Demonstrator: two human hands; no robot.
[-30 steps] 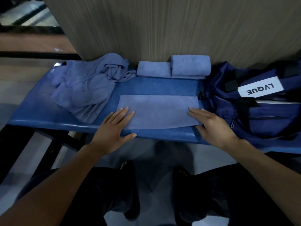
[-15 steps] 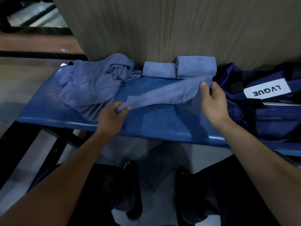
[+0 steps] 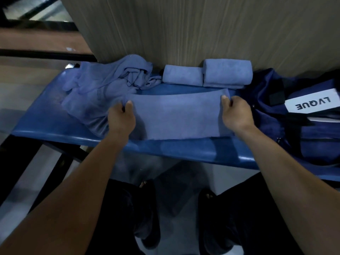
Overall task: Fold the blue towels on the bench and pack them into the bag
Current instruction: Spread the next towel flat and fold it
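Blue terry towel (image 3: 174, 115) lies across the bench (image 3: 46, 124), spread betw. both hands, folded to a long strip. Left hand (image 3: 120, 119) pinches its left top corner, thumb on top, fingers curled under the cloth. Right hand (image 3: 236, 115) pinches the right top corner the same way. Both clenched on the towel, neither free.

Handling, as a guess: soft, light, limp cloth w/ no stiffness, so any part not held will sag or crease. Pile looks grippy, not slippery, nothing fragile. Best hold is where the fingers already are, at the two far corners, keeping the edge taut betw. them; the near edge, on the wrist side of both hands, stays flat on the bench and can act as the hinge for the next fold.

Beyond the fingertips, vs. the wall: two folded towels (image 3: 207, 75) side by side, touching. Just left of the left fingers: loose heap of towels (image 3: 103, 89), not yet folded. Just right of the right knuckles: navy bag (image 3: 294, 126) w/ a white label (image 3: 312, 105).

Hard to tell: fingers under the cloth are hidden, so layer count in each pinch is unclear. Heap count can't be made out. Bag is cut off at the frame's right edge; whether its opening is unzipped, can't tell. Frame is dim, slightly blurred.
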